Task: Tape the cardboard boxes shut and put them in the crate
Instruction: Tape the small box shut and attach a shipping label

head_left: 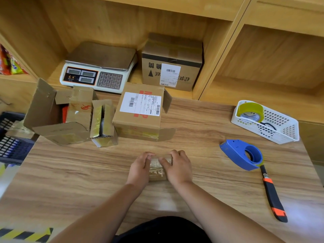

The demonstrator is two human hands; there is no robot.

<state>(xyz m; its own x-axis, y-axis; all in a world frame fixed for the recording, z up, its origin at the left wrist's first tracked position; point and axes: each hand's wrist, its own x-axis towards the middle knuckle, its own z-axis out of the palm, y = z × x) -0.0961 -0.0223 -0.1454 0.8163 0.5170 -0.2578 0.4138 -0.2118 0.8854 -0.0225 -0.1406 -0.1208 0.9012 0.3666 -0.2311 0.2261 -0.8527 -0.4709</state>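
Both forearms reach forward from the bottom edge and meet at the middle of the table [78, 172], where the two hands close on a small box [157, 171] from either side. The left hand [140, 166] cups the box's left side, its fingers curled over the far top edge. The right hand [179, 165] mirrors it on the right side, knuckles up, with one digit laid across the box's shiny taped top towards the left hand. The hands are close together, nearly touching over the box, which rests on the table. The dark blue crate [15, 151] stands at the table's left end, well apart from the hands. Beyond the hands sit a labelled box [140, 113] with loose flaps and, left of it, two open boxes [52, 118]. To the right lie a blue tape dispenser [242, 154] and a knife [273, 195], with a white basket [284, 132] holding a tape roll [250, 110] behind them.
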